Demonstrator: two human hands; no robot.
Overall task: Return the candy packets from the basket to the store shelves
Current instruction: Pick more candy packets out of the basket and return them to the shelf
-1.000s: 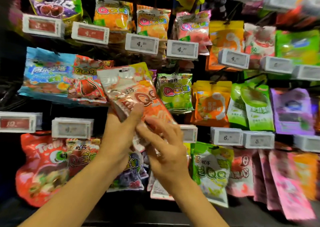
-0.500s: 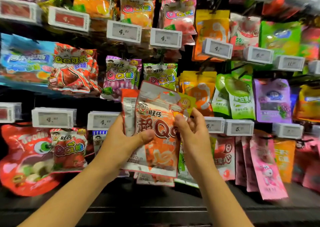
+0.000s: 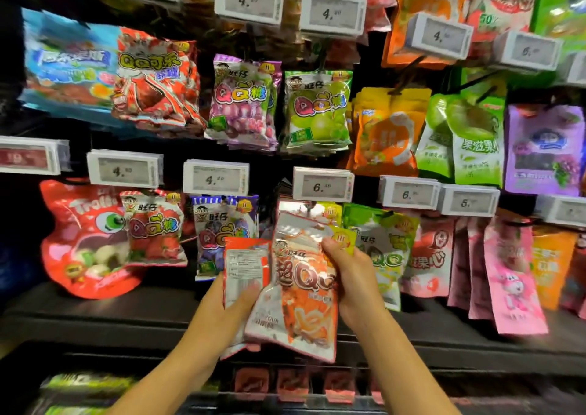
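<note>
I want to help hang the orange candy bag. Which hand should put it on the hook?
Probably the right hand: its fingers pinch the shiny orange candy packet near its top, just under the 6.50 price tag. The left hand holds the lower packets.

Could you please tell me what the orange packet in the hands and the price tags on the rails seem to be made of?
Orange packet: looks like thin glossy plastic film, partly clear near the top; it shows bright glare and crinkles where the right hand grips it. Price tags: apparently rigid white plastic frames around matte grey faces with dark digits, possibly electronic labels, though that cannot be confirmed.
</note>
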